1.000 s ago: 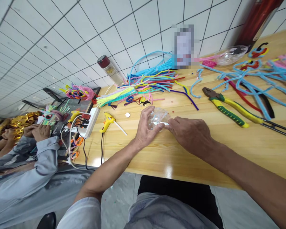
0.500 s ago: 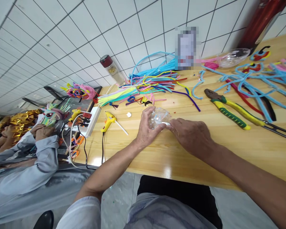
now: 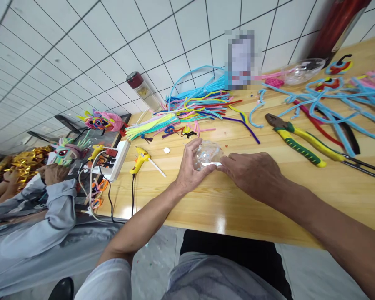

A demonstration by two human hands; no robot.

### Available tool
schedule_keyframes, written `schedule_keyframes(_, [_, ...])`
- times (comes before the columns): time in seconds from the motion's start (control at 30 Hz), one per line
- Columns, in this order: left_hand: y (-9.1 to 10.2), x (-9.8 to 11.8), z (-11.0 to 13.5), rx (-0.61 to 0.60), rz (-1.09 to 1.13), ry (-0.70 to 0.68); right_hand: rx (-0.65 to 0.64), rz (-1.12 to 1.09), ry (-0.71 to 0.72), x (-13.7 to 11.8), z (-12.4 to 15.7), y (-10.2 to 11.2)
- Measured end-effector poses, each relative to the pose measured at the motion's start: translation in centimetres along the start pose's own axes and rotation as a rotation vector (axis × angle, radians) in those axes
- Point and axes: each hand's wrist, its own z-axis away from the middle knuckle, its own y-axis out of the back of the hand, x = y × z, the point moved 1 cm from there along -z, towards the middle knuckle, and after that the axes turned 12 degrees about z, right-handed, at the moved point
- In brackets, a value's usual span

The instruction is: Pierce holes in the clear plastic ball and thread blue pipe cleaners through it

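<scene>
My left hand (image 3: 186,171) curls around the side of a clear plastic ball (image 3: 208,151), its thumb along the near edge. White and pale bits show on or through the clear wall. In my right hand (image 3: 253,174), thumb and fingers pinch the end of a small white strip (image 3: 211,164) lying at the ball's near edge. What exactly this strip is cannot be made out. A yellow glue gun (image 3: 140,159) with a white glue stick lies left of my hands, near a small white lump (image 3: 166,150).
Bundled pipe cleaners (image 3: 196,104) lie at the back, by a lidded glass bottle (image 3: 143,91). Green-yellow pliers (image 3: 300,139) and loose blue pipe cleaners (image 3: 318,100) are on the right. A white power strip (image 3: 120,160) with cords lies left, beside a co-worker's sleeve (image 3: 61,208).
Slightly more of the white strip shows along the ball's near edge. Both hands keep their grip; the whole view has shifted a little.
</scene>
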Motion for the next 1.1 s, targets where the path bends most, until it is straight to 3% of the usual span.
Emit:
schedule_keyframes(0.23, [-0.1, 0.3, -0.2, 0.026, 0.0, -0.046, -0.068, -0.002, -0.063, -0.4, -0.1, 0.3])
schedule_keyframes(0.5, [-0.3, 0.2, 0.0, 0.084, 0.043, -0.013, -0.051, -0.051, -0.127, -1.1, 0.0, -0.2])
schedule_keyframes(1.1, [-0.7, -0.3, 0.2, 0.156, 0.083, 0.011, 0.083, -0.099, -0.199, -2.1, 0.3, -1.9])
